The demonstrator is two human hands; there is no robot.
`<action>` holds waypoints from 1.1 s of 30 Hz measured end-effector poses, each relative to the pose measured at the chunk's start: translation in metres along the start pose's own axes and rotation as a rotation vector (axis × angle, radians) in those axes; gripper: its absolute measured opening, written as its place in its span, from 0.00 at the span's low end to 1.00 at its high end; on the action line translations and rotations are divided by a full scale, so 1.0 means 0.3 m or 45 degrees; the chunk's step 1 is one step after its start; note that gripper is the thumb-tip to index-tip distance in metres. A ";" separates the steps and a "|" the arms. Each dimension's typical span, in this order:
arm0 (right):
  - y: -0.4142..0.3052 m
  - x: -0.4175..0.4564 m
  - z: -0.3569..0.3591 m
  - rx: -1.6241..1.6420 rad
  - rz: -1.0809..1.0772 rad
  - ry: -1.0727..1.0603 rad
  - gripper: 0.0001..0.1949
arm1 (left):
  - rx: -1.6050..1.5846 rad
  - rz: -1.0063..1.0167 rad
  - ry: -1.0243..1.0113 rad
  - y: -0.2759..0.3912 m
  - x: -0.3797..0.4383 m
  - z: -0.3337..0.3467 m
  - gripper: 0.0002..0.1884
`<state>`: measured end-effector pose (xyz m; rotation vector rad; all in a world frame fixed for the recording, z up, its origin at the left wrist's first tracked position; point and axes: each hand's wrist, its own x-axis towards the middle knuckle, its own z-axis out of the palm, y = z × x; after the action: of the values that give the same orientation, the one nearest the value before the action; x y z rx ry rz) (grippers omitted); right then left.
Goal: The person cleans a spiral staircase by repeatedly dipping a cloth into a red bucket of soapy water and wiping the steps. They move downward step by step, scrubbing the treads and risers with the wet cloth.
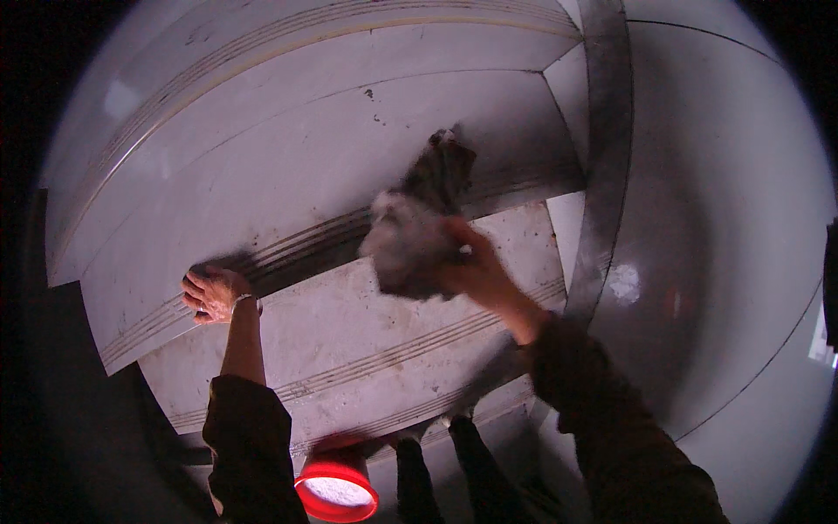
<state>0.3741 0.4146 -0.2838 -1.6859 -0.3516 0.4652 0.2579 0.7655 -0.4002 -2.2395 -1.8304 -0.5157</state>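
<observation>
My left hand (216,295) rests on the grooved front edge of a pale stair tread (262,177), fingers spread and holding nothing. A ring and a bracelet show on it. In my right hand (481,265) is a bunched grey cloth (409,245), blurred, over the front edge of the same step. A darker, crumpled piece (442,164) reaches up from the cloth onto the tread; whether it is part of the same cloth I cannot tell. Dark specks mark the tread beyond it. Below lies a lower step (366,314), stained and damp-looking.
A red bucket (337,491) with whitish, foamy-looking contents stands near my legs (416,478), low in the view. Another step (327,19) rises at the top. Along the right runs a grey skirting strip (605,131) against a smooth pale wall (694,164). At left, the stair ends drop into darkness.
</observation>
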 end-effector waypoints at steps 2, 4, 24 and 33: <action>-0.087 0.071 -0.166 0.297 0.241 0.021 0.25 | 0.024 0.016 0.044 -0.048 0.036 -0.003 0.21; -0.072 0.209 -0.337 -0.182 0.259 0.192 0.26 | 0.008 0.024 0.033 -0.050 0.036 -0.013 0.21; 0.075 -0.108 0.058 -0.436 -0.216 0.019 0.28 | 0.009 0.045 0.069 -0.020 0.014 0.009 0.21; 0.097 0.175 -0.759 -1.381 0.060 0.483 0.34 | -0.005 0.045 -0.005 0.013 -0.001 0.005 0.22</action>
<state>0.5309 0.2389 -0.2886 -2.7779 -0.2945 -0.0740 0.2618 0.7650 -0.4016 -2.2726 -1.7895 -0.5095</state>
